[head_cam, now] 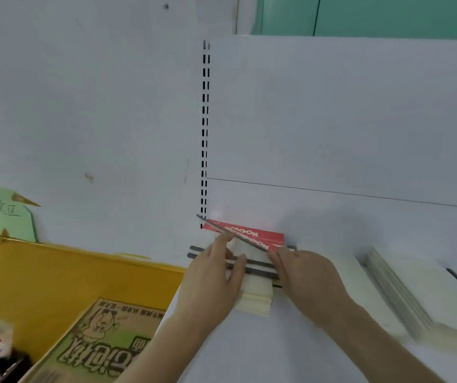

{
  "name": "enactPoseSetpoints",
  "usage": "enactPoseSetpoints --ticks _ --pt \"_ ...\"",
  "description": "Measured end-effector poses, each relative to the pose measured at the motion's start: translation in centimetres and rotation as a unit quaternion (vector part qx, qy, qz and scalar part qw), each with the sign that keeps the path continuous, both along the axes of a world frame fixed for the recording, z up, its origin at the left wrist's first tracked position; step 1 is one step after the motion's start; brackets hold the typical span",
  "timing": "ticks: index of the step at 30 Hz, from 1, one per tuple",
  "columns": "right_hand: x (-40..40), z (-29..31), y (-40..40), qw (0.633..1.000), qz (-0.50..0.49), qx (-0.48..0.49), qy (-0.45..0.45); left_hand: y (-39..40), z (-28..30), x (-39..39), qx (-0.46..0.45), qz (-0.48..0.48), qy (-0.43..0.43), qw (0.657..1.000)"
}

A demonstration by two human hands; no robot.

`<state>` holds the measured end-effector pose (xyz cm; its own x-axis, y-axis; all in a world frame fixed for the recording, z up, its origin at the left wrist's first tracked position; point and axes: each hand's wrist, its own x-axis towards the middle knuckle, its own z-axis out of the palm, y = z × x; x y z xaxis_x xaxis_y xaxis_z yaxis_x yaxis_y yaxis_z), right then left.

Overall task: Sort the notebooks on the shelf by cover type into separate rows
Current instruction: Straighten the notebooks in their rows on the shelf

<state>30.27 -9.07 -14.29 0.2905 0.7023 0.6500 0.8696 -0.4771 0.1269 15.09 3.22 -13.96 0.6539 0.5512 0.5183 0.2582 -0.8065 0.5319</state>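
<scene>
two hands work at one stack of notebooks (255, 294) lying at the back left corner of the white shelf (290, 355), against the back panel. the left hand (213, 275) holds the stack's left side, thumb curled over the dark spines and fingers reaching toward the rear. the right hand (301, 272) pinches a thin dark-edged notebook (232, 236), raised at a tilt over the stack; how far its fingers close is hidden behind the hand. at least two red-covered notebooks (252, 234) printed "notebook" lie at the rear of the stack, and cream page edges show at its front; blur prevents an exact count. a second pile of pale notebooks (404, 297) lies near the shelf's right edge, well apart from the first. left of the shelf stands one yellow bin (69, 272) holding a green-printed cartoon booklet (105, 341), with a green paper sign (3, 214) on the wall behind it. a slotted upright (204, 134) rises from the shelf's back left corner.
</scene>
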Motion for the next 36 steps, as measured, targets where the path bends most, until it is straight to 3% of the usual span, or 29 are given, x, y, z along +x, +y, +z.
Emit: enactPoseSetpoints --ticks 3,5,7,12,14,17,23,26,30,33,36 --pt "-2.7 0.4 -0.1 0.996 -0.011 0.092 -0.01 -0.9 1.3 0.1 -0.206 -0.056 -0.057 0.975" --pt "-5.2 0.5 0.3 0.996 0.032 0.077 -0.012 -1.3 1.9 0.9 -0.348 -0.095 -0.071 0.93" --pt "-7.3 0.1 0.5 0.996 0.075 0.038 0.039 -1.2 1.8 1.3 -0.42 -0.083 -0.136 0.893" --pt "-5.2 0.3 0.3 0.988 -0.007 0.07 0.139 1.5 2.2 0.0 -0.388 -0.033 -0.242 0.889" --pt "-3.2 0.6 0.7 0.976 -0.059 -0.031 0.206 2.7 2.4 -0.8 -0.387 -0.012 -0.251 0.887" --pt "-1.1 0.7 1.5 0.951 -0.048 -0.18 0.246 4.0 2.3 -1.6 -0.375 0.011 -0.252 0.892" --pt "-1.6 1.9 1.2 0.975 -0.034 -0.177 0.131 4.4 2.1 -2.3 -0.37 0.012 -0.261 0.891" --pt "-2.8 3.4 0.6 0.979 -0.086 -0.146 0.116 4.3 2.6 -2.3 -0.358 0.01 -0.278 0.891" --pt "-2.6 4.9 0.0 0.984 -0.154 -0.011 0.093 4.4 3.4 -2.6 -0.351 0.016 -0.304 0.885" --pt "-3.4 5.0 0.2 0.977 -0.114 0.168 0.057 3.6 3.6 -2.1 -0.371 -0.024 -0.293 0.881" --pt "-7.6 4.2 1.6 0.98 -0.051 0.193 0.007 1.4 3.4 -0.8 -0.418 -0.098 -0.276 0.86"
